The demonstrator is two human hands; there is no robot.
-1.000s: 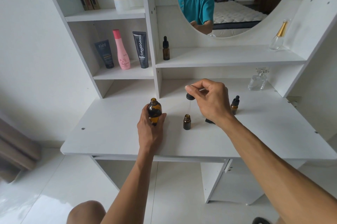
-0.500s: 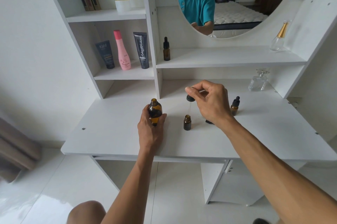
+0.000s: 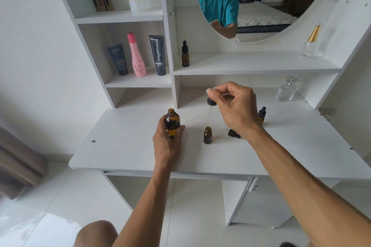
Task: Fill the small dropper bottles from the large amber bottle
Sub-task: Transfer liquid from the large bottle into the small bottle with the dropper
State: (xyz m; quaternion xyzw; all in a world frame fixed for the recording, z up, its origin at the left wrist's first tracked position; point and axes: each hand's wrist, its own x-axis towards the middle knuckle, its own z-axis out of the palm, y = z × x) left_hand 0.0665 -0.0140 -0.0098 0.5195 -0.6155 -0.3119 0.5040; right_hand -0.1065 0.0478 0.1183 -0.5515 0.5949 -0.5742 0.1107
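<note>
Amber glass, large amber bottle [image 3: 172, 124], uncapped, upright on the white desk [image 3: 120, 146]: my left hand [image 3: 167, 142] grips it from the near side. Small dropper bottle [image 3: 207, 135], open, stands just right of it, between my hands. My right hand [image 3: 236, 108] pinches a dropper cap [image 3: 211, 101] above that bottle, glass tube pointing down. A capped dropper bottle [image 3: 261, 113] stands far right, partly behind my right hand.

White dressing table [image 3: 128, 152] with shelves, round mirror [image 3: 261, 5] reflecting a bed, white wall, glossy pale floor tiles
</note>
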